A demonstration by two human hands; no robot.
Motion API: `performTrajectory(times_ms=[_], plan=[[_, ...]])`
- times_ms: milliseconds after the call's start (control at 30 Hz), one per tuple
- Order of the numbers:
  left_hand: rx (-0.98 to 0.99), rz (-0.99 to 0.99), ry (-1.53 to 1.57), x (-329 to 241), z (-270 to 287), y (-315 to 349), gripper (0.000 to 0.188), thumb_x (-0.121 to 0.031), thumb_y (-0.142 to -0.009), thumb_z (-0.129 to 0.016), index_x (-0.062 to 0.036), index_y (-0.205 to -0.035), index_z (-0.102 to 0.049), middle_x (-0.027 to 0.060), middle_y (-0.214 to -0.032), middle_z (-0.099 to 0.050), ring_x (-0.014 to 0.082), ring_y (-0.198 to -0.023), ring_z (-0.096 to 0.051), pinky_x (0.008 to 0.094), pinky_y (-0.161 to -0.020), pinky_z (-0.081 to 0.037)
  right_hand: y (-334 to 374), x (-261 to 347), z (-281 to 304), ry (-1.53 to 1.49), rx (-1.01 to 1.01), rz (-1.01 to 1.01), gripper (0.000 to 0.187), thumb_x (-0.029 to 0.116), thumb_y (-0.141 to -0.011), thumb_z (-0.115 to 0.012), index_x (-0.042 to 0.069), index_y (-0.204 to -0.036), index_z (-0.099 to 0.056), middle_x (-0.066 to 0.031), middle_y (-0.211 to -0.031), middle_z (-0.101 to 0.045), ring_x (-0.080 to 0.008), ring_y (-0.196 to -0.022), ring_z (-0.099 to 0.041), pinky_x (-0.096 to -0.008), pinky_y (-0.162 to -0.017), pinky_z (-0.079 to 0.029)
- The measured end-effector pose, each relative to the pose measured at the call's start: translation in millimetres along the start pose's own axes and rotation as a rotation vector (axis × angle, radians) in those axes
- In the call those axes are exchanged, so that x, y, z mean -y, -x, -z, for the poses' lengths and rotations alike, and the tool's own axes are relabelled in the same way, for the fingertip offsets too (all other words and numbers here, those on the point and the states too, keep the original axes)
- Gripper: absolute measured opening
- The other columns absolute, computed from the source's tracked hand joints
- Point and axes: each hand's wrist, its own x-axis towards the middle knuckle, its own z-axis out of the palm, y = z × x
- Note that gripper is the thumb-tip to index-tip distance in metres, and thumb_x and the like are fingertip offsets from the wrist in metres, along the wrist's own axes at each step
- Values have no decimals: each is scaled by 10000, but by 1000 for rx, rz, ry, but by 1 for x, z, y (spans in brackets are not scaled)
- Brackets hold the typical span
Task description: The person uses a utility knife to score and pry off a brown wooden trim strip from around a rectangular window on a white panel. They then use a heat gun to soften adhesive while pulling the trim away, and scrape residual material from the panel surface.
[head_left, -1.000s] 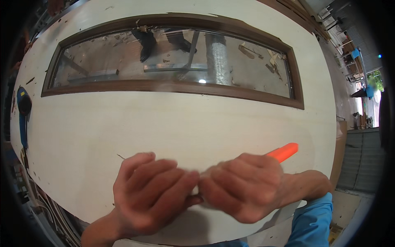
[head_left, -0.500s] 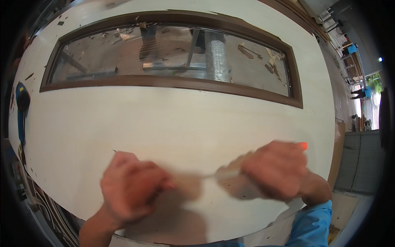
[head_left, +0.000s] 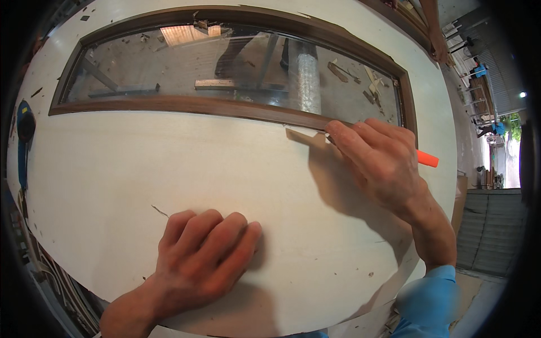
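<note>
A white panel, seemingly a door (head_left: 186, 163), lies flat before me with a long brown-framed glass pane (head_left: 186, 79) set in it. My right hand (head_left: 377, 163) is closed around a slim tool with an orange handle end (head_left: 428, 158); the fingers cover most of it. Its thin tip (head_left: 329, 137) meets the panel at or beside the lower edge of the brown frame (head_left: 242, 111). My left hand (head_left: 205, 253) rests on the panel nearer to me, fingers curled under. Its fingertips and thumb are hidden, so anything inside is out of sight.
A blue tool with a dark round part (head_left: 25, 129) lies at the panel's left edge. A thin dark sliver (head_left: 159, 210) and scattered crumbs dot the panel. Another person's arm (head_left: 435, 34) reaches in at the far right. Grey sheeting (head_left: 486, 231) stands at right.
My right hand has moved up and away from me with the orange-handled tool to the frame's lower edge. My left hand has settled slightly to the right. Another person's arm has appeared at the far right.
</note>
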Motion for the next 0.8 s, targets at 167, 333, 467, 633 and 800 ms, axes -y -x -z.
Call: performTrajectory(times_ms=[167,333,467,633,800], plan=[[-1,6,18,1,0,0,356,-106,-721,-727,-52,-1073,-742,55,-1091,-665,202,-923,-609,365,-831,-457,-2,-2,-2,21,15,1,337,-12,-761,-786,-37,-1088,-709,-79,-740,-656,-215,-604,-601,-344,-530,-469],[5,8,17,1,-1,-1,354,-114,-723,-725,-60,-1073,-743,49,-1092,-665,197,-923,-609,357,-824,-452,-3,-3,-3,24,4,20,314,-7,-769,-791,-35,-1072,-712,-72,-723,-645,-197,-589,-587,-337,-513,-457],[6,11,18,2,-1,-1,355,-124,-726,-730,-66,-1075,-743,44,-1090,-666,194,-915,-606,355,-814,-445,-4,-3,-4,42,1,22,304,-2,-769,-798,-30,-1061,-719,-62,-716,-644,-181,-576,-573,-329,-501,-450],[53,21,52,2,2,-1,374,-107,-734,-779,-66,-1105,-744,51,-1088,-671,225,-949,-594,384,-833,-450,-4,-1,-4,89,-4,46,311,-1,-757,-797,-36,-1057,-721,-61,-724,-645,-180,-586,-575,-329,-505,-454],[69,28,56,1,3,0,379,-85,-738,-792,-69,-1114,-745,55,-1086,-674,240,-972,-588,397,-840,-454,-4,1,-1,126,0,53,312,4,-748,-786,-45,-1048,-716,-73,-741,-644,-188,-603,-578,-333,-516,-462]])
